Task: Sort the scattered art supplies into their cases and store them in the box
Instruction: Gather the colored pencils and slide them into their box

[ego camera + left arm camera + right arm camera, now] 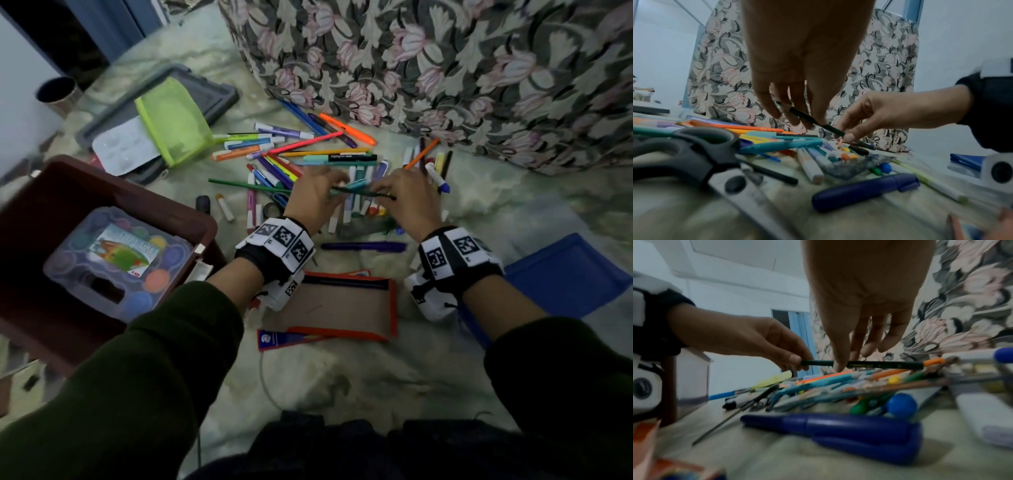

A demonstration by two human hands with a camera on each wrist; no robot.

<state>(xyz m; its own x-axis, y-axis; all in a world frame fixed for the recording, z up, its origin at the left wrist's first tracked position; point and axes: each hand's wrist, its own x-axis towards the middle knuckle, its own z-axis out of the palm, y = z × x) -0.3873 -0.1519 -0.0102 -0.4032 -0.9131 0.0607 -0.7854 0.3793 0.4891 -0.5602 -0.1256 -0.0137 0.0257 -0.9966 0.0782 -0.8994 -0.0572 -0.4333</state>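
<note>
Both your hands pinch one dark green pencil (879, 365) just above the heap of pens and markers (308, 161) in the middle of the floor (376, 377): your left hand (313, 200) has its fingertips on one end, your right hand (406, 202) on the shaft. Held that lightly, it could slip back into the heap, and your knuckles hanging so low could knock loose markers further apart. The purple marker (363, 246) lies just before your wrists and could roll if nudged. One scissors (694, 155) sits beside your left hand; mind its blades. I count one brown box (30, 308) at the left edge with one paint set (113, 260) inside, one orange-edged case (335, 306) nearest you, one green pouch (174, 120) and one blue lid (565, 270). The pens are too many and too overlapped to count.
</note>
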